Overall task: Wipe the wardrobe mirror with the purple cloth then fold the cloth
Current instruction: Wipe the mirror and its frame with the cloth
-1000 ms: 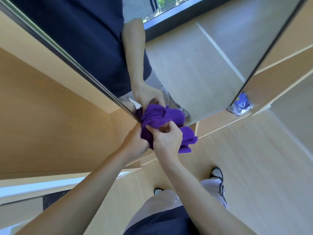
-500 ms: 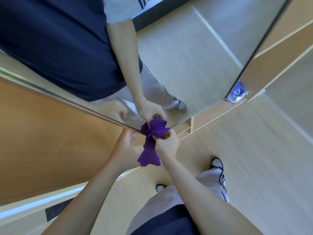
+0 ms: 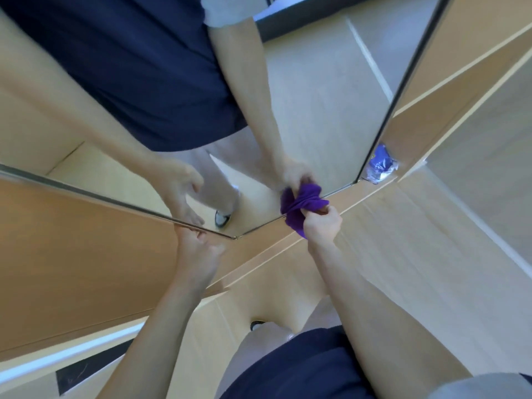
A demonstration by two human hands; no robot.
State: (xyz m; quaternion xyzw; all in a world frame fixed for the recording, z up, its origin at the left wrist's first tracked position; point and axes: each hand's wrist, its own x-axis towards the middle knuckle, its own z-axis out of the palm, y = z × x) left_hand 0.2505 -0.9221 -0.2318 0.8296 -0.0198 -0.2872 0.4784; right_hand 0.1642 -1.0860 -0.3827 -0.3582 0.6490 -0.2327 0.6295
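Note:
The wardrobe mirror (image 3: 331, 90) fills the upper middle of the head view, its thin metal frame meeting in a corner low down. My right hand (image 3: 322, 226) is shut on the bunched purple cloth (image 3: 300, 210) and holds it against the mirror's bottom edge, right of that corner. My left hand (image 3: 198, 249) holds nothing; its fingers are apart and touch the mirror's lower edge near the corner. The glass reflects both hands, the cloth and my dark shirt.
Light wooden wardrobe panels (image 3: 86, 254) surround the mirror on the left and right. A crumpled blue and white bag (image 3: 381, 165) lies just beyond the mirror's right edge. Pale wood floor (image 3: 417, 240) and one of my shoes (image 3: 256, 325) show below.
My left hand has let go of the cloth and moved left to the mirror's corner. My right hand has carried the bunched cloth to the right along the bottom edge.

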